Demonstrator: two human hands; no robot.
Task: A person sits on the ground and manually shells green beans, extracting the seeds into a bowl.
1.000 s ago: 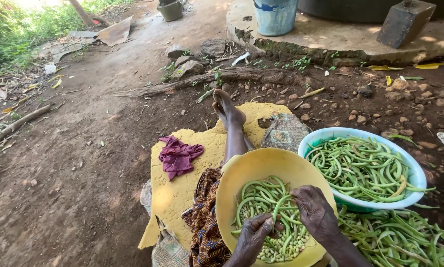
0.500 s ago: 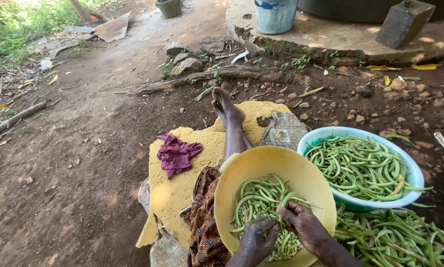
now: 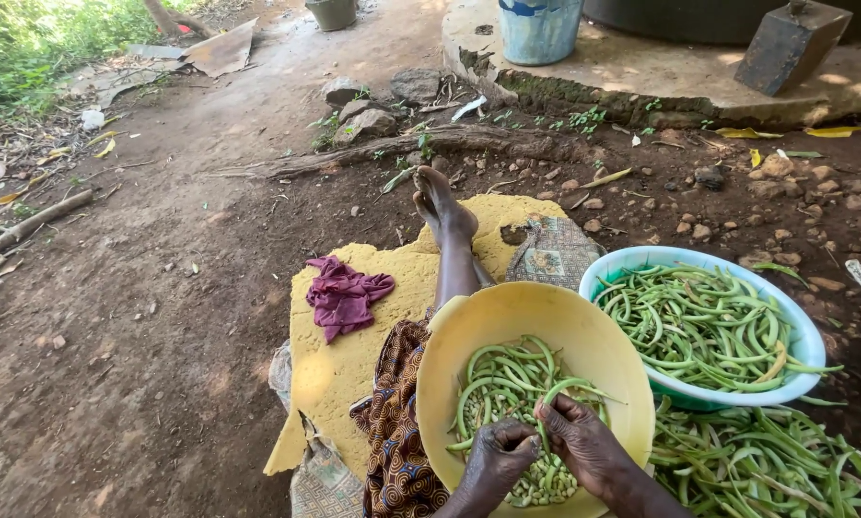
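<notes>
Both hands were down in the yellow bowl (image 3: 469,336) on the person's lap. Left hand (image 3: 498,451) was curled shut w/ fingers tucked in; whatever it pinched, if anything, I couldn't tell. Right hand (image 3: 584,443) was closed on a green bean pod (image 3: 567,386), the pod arching up from its fingertips over the heap of pods and the pale shelled beans (image 3: 536,484) at the bowl's near side. A sec earlier the right hand sat higher and flatter over the pile, wrist toward the rim; since then it dropped lower and nearer the left hand, approx touching it, w/ one pod singled out. Judging from that, a fresh pod had just been picked and was abt to be worked btwn both hands. Blue-rimmed basin (image 3: 804,336) of unshelled pods stood just right of the yellow bowl, more loose pods (image 3: 766,465) on the ground beside it. A purple cloth (image 3: 342,295) lay on the yellow mat (image 3: 354,355), well apart from the hands.
</notes>
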